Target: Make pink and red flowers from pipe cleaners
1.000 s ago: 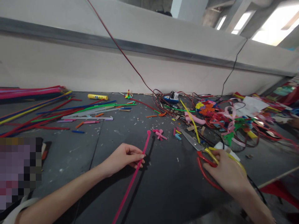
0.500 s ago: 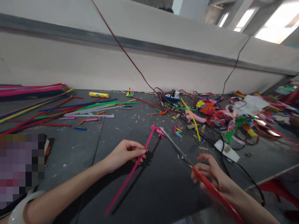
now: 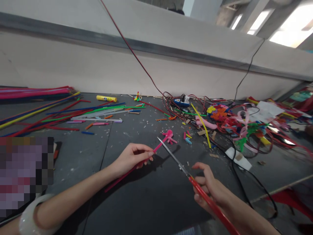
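**Left hand pinches a pink pipe-cleaner stem; right hand brings scissors to it.**
On my remote feed, the left hand (image 3: 130,160) is clamped on the fuzzy pink pipe-cleaner stem (image 3: 122,179), with a small twisted pink figure (image 3: 168,135) at its far end, held above the dark grey worktop (image 3: 73,153). The right hand (image 3: 210,192) is closed around the long red handle of steel scissors (image 3: 182,168), whose blades look shut. Their tip crosses close to the stem, though I can't tell if they touch. My worry is a slip: a wobbly grip or springy stem could send the pointed tip toward the left fingers or nick the figure, and the loose scraps nearby would hide anything dropped.
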`<action>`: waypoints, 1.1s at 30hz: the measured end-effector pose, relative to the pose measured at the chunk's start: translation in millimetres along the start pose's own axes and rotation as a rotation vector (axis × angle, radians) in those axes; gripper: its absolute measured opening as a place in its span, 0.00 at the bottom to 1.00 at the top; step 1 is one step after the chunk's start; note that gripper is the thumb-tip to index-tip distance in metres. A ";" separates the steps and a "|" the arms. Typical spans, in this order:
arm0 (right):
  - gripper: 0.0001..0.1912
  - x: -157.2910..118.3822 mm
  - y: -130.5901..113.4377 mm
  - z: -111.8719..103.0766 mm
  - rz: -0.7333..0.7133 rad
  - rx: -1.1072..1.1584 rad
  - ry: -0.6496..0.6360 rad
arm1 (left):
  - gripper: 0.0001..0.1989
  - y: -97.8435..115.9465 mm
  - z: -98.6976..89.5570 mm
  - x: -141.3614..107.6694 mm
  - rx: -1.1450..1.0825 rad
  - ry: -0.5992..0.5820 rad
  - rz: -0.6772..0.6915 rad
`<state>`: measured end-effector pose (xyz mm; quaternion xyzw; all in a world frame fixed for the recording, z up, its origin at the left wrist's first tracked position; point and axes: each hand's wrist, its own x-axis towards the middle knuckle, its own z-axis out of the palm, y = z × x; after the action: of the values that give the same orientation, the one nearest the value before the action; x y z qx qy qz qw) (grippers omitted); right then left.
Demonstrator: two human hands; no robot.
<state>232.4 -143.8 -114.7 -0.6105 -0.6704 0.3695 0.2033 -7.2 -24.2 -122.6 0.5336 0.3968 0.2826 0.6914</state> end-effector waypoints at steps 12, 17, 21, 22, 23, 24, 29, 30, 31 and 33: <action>0.23 4.0 -7.1 2.6 0.066 0.103 -0.027 | 0.10 1.2 -0.7 -0.9 0.070 -0.047 -0.012; 0.19 5.7 -7.9 3.1 0.151 0.080 -0.018 | 0.10 0.7 -1.1 -0.4 0.103 -0.040 -0.029; 0.24 3.3 -18.0 -6.2 0.110 -0.022 -0.078 | 0.10 1.8 -1.7 -0.3 0.097 -0.063 -0.018; 0.26 2.0 -21.2 -9.3 0.087 -0.043 -0.089 | 0.10 1.9 -2.1 -0.2 0.096 -0.068 -0.017; 0.28 0.7 -24.0 -11.9 0.067 -0.062 -0.090 | 0.10 1.8 -2.4 -0.1 0.096 -0.070 -0.018; 0.30 -0.6 -25.9 -13.4 0.049 -0.076 -0.082 | 0.11 1.6 -2.6 0.0 0.097 -0.069 -0.021; 0.33 -2.4 -23.6 -2.5 0.097 -0.057 -0.065 | 0.11 -1.4 -0.9 -1.2 0.147 -0.085 -0.028; 0.33 -2.3 -22.4 0.9 0.120 -0.049 -0.053 | 0.12 -1.8 -1.1 -1.4 0.175 -0.097 -0.021; 0.33 -2.2 -21.5 2.9 0.134 -0.041 -0.042 | 0.12 -1.7 -2.3 -1.3 0.217 -0.110 -0.010; 0.33 -2.2 -19.2 1.0 0.127 -0.028 0.000 | 0.12 0.4 -8.6 0.0 0.348 -0.109 0.032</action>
<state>219.2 -145.8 -100.7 -0.6545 -0.6355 0.3722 0.1707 -14.4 -19.8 -123.2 0.6658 0.3931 0.1914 0.6046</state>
